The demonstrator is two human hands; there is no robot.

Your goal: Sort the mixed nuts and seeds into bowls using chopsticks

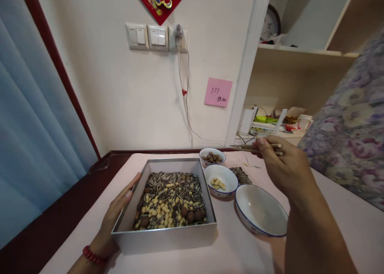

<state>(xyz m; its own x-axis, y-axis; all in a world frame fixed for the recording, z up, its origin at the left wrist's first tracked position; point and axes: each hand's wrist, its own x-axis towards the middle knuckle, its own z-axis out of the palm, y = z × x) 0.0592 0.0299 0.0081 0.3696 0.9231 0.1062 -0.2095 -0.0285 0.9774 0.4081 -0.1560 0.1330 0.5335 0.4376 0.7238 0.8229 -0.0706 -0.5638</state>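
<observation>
A square grey box on the table holds mixed sunflower seeds, peanuts and brown nuts. My left hand, with a red bead bracelet at the wrist, lies flat and open against the box's left wall. My right hand is raised above the bowls and closed on a pair of chopsticks that point left. Three white bowls with blue rims stand right of the box: a far one with brown nuts, a middle one with a few peanuts, and a near empty one.
A small pile of sunflower seeds lies on the pink table behind the bowls. A white cable hangs from a wall socket. A pink sticky note is on the wall. A person in floral clothing stands at right. Shelves hold clutter behind.
</observation>
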